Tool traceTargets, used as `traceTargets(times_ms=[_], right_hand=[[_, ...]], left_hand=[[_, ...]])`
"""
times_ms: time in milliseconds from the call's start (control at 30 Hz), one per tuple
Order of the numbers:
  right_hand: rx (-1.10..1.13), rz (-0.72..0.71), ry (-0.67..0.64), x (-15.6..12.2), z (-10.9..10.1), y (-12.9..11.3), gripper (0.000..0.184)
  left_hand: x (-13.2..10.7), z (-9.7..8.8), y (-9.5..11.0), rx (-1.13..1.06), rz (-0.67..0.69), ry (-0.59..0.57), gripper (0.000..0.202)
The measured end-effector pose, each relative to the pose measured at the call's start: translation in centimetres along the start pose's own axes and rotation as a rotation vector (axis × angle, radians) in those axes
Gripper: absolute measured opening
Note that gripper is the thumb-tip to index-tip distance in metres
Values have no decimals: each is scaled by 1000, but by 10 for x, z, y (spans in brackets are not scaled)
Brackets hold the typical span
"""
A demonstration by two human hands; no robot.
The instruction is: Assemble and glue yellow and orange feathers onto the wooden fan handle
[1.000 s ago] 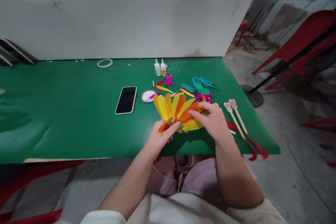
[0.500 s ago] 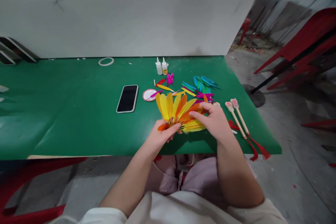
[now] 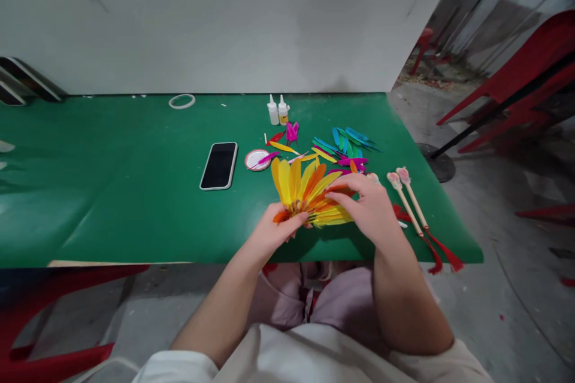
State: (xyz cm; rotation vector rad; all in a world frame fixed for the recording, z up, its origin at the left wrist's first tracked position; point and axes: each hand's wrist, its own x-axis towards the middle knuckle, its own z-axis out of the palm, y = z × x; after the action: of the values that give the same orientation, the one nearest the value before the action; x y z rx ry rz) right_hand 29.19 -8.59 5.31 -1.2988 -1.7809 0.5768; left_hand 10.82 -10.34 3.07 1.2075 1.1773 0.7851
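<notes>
Left hand [image 3: 269, 230] pinching feather fan [image 3: 308, 191] at base; right hand [image 3: 368, 206] gripping fan's right edge, near loose feathers [image 3: 345, 146] on green table [image 3: 112, 191].

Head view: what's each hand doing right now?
Left hand: closed, pinching the feather fan at its base.
Right hand: closed, pinching the fan on its right side.

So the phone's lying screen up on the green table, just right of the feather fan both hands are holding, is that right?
Not quite. The head view shows the phone left of the feather fan, not right of it. The rest stands: it lies screen up on the green table, and the left hand and right hand both hold the fan.
</notes>
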Motion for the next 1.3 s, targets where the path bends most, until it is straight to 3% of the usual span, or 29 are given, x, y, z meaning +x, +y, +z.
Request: traceTargets(times_ms=[633, 867, 1033, 1300], right_hand=[[-98, 96, -14, 0, 2, -3, 13], [44, 104, 134, 0, 2, -2, 39], [94, 69, 259, 2, 0, 1, 29], [-43, 70, 180, 7, 14, 10, 15]], left_hand=[[1, -2, -4, 31, 28, -16, 28], [6, -1, -10, -78, -77, 8, 36], [8, -1, -8, -185, -129, 31, 34], [4, -1, -8, -88, -116, -52, 33]])
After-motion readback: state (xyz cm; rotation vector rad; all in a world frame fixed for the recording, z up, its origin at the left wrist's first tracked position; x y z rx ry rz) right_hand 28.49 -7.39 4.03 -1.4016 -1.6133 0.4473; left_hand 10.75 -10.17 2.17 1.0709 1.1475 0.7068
